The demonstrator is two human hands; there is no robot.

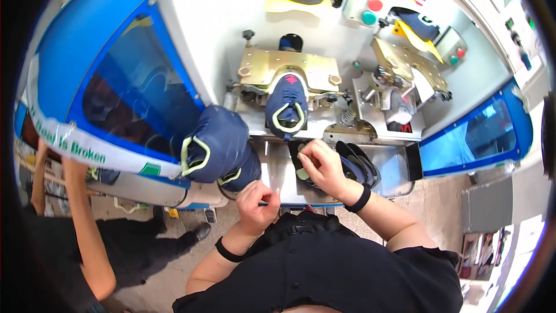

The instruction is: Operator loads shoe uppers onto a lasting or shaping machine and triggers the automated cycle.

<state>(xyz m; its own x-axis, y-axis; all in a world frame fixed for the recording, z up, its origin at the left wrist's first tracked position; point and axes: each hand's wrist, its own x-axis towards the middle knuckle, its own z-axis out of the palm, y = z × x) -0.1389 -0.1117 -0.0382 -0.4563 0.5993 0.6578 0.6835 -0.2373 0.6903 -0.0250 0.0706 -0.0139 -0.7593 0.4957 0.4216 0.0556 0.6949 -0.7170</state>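
My left hand point(255, 206) is at the metal tray's front edge, its fingers curled in and the thumb close to them. Whatever it may hold is hidden. Over the tray my right hand point(322, 166) has its fingers bent together; whether they grip anything cannot be made out. Below its fingertips lies a dark flat piece with a pale green part point(301, 173). Several dark curved pieces point(362, 165) rest to its right. Navy shoe uppers point(217, 142) with lime collar edges are stacked left of my hands. Another navy upper point(288, 104) sits toe-in under the brass-coloured plate of the machine.
The machine's brass-coloured clamp plate point(289, 64) stands ahead, with a second clamp station point(399, 81) to its right. Red and green buttons point(369, 17) are on the white panel. Blue-framed windows point(136, 87) flank both sides. Another person's arm point(87, 226) is at the left.
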